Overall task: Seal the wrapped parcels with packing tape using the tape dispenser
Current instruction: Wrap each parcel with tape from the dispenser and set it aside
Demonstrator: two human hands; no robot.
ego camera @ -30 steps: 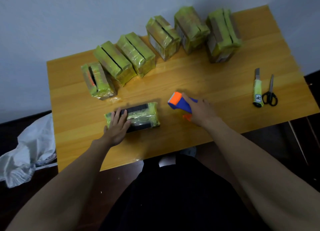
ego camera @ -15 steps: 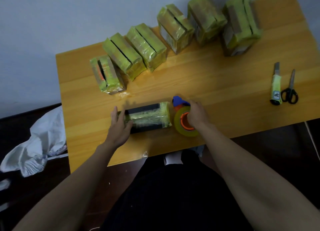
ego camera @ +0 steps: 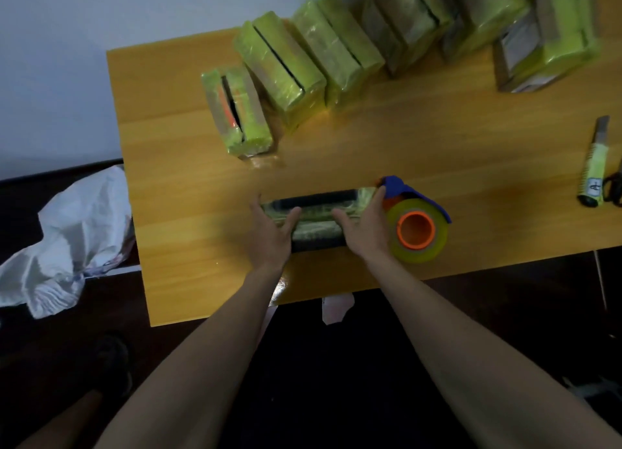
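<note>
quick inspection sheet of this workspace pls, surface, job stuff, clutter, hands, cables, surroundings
surface: wooden table, bare wood showing between the items
job's things: one dark parcel lies flat near the front edge; tape dispenser stands at its right end, not held; row of wrapped parcels along the back
clutter: utility knife and scissors at the right edge, side by side
grippers: left hand and right hand both rest on the dark parcel, fingers straight
cables: nothing seen
surroundings: pale wall behind; white bag on the dark floor to the left
</note>
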